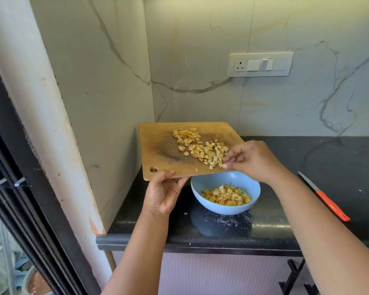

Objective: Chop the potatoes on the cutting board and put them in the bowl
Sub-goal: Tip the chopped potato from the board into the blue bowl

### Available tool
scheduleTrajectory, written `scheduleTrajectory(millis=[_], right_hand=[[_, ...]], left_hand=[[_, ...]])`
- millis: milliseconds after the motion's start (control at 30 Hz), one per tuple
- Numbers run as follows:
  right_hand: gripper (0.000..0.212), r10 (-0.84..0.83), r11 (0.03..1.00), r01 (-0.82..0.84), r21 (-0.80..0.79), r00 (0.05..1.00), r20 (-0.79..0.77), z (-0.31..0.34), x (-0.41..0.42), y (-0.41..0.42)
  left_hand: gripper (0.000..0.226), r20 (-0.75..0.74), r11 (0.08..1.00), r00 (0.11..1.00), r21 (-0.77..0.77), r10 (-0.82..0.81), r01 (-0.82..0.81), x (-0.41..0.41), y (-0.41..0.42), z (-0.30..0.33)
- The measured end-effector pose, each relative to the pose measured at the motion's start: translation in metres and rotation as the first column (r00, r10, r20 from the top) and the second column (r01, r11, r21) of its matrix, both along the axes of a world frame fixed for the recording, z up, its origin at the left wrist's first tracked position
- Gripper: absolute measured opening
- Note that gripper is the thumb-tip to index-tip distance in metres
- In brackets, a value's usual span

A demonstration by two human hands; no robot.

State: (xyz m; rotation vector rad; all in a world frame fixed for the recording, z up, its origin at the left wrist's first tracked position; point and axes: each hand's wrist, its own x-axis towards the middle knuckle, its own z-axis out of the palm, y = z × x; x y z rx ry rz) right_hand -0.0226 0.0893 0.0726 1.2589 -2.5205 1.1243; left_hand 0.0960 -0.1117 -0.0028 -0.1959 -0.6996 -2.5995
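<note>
Wooden board [158, 145] in left hand [163, 193]

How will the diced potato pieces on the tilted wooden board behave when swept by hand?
The small diced potato pieces are loose, so they would likely scatter rather than move together. They look cubed, apt to slide, not roll. The wooden cutting board overhangs the light blue bowl, so most should land inside.

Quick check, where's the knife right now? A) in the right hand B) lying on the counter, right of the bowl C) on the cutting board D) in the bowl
B: the orange-handled knife lies untouched on the black counter, right of the light blue bowl; both hands are busy with the wooden cutting board.
</note>
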Motion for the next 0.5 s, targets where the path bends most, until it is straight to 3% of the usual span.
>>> scheduleTrajectory(millis=[133,200,267,400,500], right_hand=[[0.05,-0.148,0.987,0.147,-0.057,0.989,-0.007,0.006,-0.035,-0.04],[0.078,-0.176,0.982,0.173,0.074,0.984,0.034,0.009,-0.048,-0.057],[0.09,-0.185,0.969,0.179,0.17,0.982,0.024,0.007,-0.051,-0.07],[0.069,-0.085,0.995,0.084,0.06,0.996,0.027,-0.013,-0.036,-0.082],[0.051,0.005,0.999,0.001,0.048,0.994,-0.11,-0.027,-0.026,-0.081]], left_hand=[[0.064,0.004,1.0,1.0,-0.013,0.013,-0.013,0.0,0.004,0.0],[0.064,0.002,1.0,1.0,-0.003,0.012,-0.012,0.0,0.003,0.001],[0.062,-0.019,1.0,1.0,-0.003,0.005,-0.005,0.0,0.004,0.001],[0.062,-0.016,1.0,1.0,-0.019,0.009,-0.009,0.0,0.002,0.001],[0.065,-0.022,1.0,1.0,-0.019,-0.008,0.008,0.0,0.001,0.001]])
